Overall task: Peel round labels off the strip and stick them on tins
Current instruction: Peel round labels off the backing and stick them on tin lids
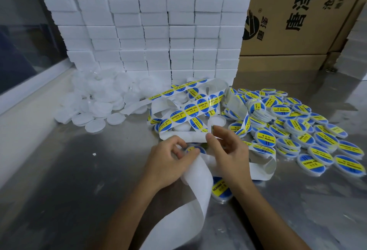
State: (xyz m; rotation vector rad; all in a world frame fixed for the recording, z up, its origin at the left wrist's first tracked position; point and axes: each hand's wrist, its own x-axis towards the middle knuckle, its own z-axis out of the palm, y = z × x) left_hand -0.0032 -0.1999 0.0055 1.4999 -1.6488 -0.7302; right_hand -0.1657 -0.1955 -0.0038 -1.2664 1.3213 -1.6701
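A long white backing strip (196, 108) with round blue and yellow labels loops over the steel table. My left hand (170, 162) grips the bare strip where one label (191, 149) shows at the fingertips. My right hand (226, 150) pinches a thin object (213, 129), seemingly a label seen edge-on, between thumb and forefinger just above the strip. A labelled tin (220, 189) lies under my right wrist. Unlabelled white tins (95, 102) are heaped at the left. Labelled tins (294, 122) pile up at the right.
A wall of stacked white boxes (155, 27) stands behind the heap. Brown cardboard cartons (297, 11) stand at the back right. The empty tail of the strip (184, 216) curls toward me between my forearms. A window ledge (29, 94) runs along the left.
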